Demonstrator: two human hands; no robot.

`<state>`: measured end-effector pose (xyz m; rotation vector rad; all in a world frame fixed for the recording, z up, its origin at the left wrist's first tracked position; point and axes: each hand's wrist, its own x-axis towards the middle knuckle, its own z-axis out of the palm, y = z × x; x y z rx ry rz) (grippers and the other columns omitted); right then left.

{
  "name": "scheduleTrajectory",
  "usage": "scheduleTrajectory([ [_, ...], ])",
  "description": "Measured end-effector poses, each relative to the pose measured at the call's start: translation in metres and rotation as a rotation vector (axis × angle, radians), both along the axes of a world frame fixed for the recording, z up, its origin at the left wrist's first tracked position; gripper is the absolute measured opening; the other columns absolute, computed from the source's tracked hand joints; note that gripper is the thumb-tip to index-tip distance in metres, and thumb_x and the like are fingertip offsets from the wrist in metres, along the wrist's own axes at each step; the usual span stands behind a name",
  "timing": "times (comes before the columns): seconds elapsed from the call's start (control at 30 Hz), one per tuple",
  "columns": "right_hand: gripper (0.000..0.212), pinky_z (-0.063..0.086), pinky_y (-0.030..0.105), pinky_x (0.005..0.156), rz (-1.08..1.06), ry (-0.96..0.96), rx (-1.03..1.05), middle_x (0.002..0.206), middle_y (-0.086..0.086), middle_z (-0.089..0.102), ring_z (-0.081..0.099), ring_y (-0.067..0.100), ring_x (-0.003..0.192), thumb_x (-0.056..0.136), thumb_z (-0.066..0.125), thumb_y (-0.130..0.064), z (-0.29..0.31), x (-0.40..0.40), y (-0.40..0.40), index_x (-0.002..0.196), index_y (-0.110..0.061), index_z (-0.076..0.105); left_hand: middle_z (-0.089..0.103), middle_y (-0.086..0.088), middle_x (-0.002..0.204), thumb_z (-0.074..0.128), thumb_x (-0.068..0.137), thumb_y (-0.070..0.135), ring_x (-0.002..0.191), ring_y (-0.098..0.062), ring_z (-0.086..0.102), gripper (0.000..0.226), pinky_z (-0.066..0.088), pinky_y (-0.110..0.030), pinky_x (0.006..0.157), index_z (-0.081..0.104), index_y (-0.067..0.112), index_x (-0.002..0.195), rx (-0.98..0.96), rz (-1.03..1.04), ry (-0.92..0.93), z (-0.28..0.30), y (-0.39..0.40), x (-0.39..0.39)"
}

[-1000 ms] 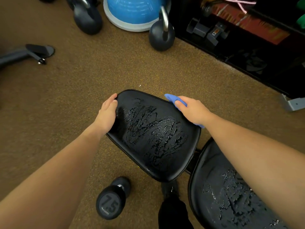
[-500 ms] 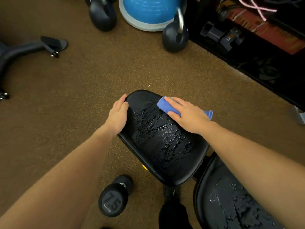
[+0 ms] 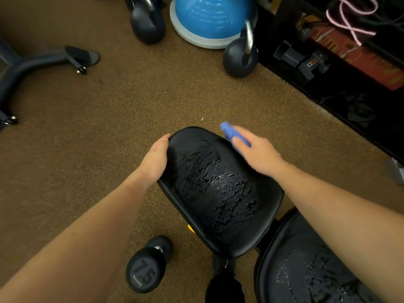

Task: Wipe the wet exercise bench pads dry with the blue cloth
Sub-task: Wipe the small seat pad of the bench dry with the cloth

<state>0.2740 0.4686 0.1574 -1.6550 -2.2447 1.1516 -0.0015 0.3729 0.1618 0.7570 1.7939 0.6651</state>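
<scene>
I note left hand (image 3: 155, 159) gripping seat pad (image 3: 220, 193) edge to steady it; right hand (image 3: 256, 153) holding blue cloth (image 3: 231, 133) at far rim, ready to wipe beaded water.

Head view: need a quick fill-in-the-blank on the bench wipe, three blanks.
The right hand holds a cloth coloured ____.
The left hand grips the seat pad by its ____ edge.
The dumbbell on the floor reads ____.
Missing: blue; left; 7.5
</scene>
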Motion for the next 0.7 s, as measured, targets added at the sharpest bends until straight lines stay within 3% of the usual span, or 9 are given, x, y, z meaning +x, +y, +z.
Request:
scheduleTrajectory([
  [0.07,0.053,0.040,0.040,0.108,0.302,-0.153,0.065,0.156,-0.018,0.035,0.042,0.015,0.138,0.103,0.037,-0.051,-0.001,-0.007,-0.014,0.154,-0.047,0.024,0.041,0.008,0.153,0.023,0.104,0.053,0.142,-0.019,0.036,0.048,0.022,-0.042,0.121,0.042,0.044,0.148,-0.034,0.041,-0.018,0.002,0.001,0.003],
  [0.1,0.055,0.042,0.045,0.106,0.353,-0.207,0.080,0.157,-0.020,0.029,0.041,0.017,0.138,0.103,0.033,-0.053,-0.002,-0.012,-0.013,0.155,-0.049,0.016,0.043,0.007,0.152,0.023,0.102,0.055,0.141,-0.020,0.037,0.049,0.023,-0.044,0.121,0.042,0.046,0.146,-0.041,0.056,-0.030,0.003,0.002,0.004],
  [0.33,0.056,0.044,0.048,0.100,0.434,-0.222,0.064,0.156,-0.022,0.024,0.042,0.020,0.136,0.102,0.028,-0.059,-0.002,-0.052,0.012,0.152,-0.056,0.005,0.041,0.004,0.154,0.019,0.105,0.048,0.141,-0.021,0.036,0.049,0.023,-0.043,0.120,0.040,0.042,0.149,-0.044,0.067,-0.034,0.007,0.002,0.006],
  [0.47,0.053,0.044,0.046,0.099,0.491,-0.234,0.085,0.156,-0.020,0.024,0.043,0.021,0.134,0.102,0.030,-0.058,-0.004,-0.079,0.024,0.150,-0.058,0.009,0.044,0.005,0.151,0.023,0.106,0.045,0.139,-0.018,0.039,0.047,0.024,-0.037,0.119,0.045,0.040,0.147,-0.028,0.114,-0.069,0.007,0.004,0.007],
  [0.6,0.046,0.043,0.043,0.099,0.483,-0.163,0.053,0.143,-0.009,0.048,0.051,0.023,0.126,0.102,0.037,-0.052,-0.011,-0.100,0.039,0.148,-0.051,0.028,0.047,0.011,0.142,0.022,0.108,0.037,0.129,-0.010,0.042,0.045,0.025,-0.026,0.104,0.046,0.035,0.146,0.017,0.068,-0.093,0.007,0.004,0.007],
  [0.7,0.035,0.044,0.039,0.096,0.350,-0.118,-0.074,0.130,-0.013,0.059,0.056,0.017,0.113,0.099,0.037,-0.058,-0.019,-0.108,0.054,0.134,-0.056,0.043,0.050,0.012,0.142,0.032,0.099,0.039,0.131,-0.011,0.045,0.048,0.028,-0.029,0.114,0.047,0.036,0.145,0.027,0.036,-0.094,0.003,0.003,0.001],
])
